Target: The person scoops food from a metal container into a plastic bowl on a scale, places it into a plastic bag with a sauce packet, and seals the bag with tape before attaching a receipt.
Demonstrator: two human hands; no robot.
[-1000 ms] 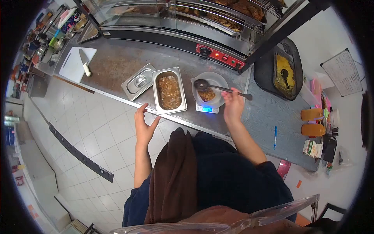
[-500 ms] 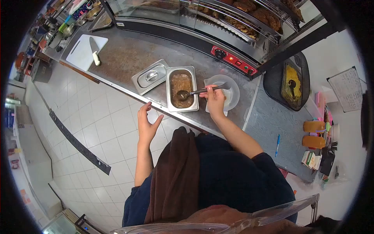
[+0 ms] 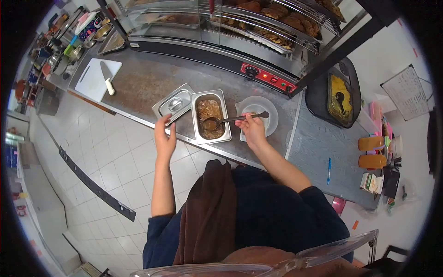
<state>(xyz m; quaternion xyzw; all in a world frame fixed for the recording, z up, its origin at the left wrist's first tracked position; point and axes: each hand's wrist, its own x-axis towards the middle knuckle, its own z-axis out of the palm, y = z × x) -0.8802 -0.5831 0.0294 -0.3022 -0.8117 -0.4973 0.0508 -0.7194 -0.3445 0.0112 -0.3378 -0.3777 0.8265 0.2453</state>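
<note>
A black ladle is in my right hand, its bowl resting in the brown, chunky food inside a steel pan. That pan stands at the counter's front edge. My left hand is near the steel lid, fingers apart, holding nothing I can see; whether it touches the lid's edge is unclear. Partly under the pan's left side lies the lid. Behind my right hand sits a translucent plastic bowl.
A white cutting board with a knife lies at the left. Behind the counter stands a glass food warmer. At right are a black container of yellow food, a blue pen and orange bottles.
My left hand has moved up toward the lid. The ladle's bowl has shifted within the food and shows liquid in it. The whole view has shifted slightly.
</note>
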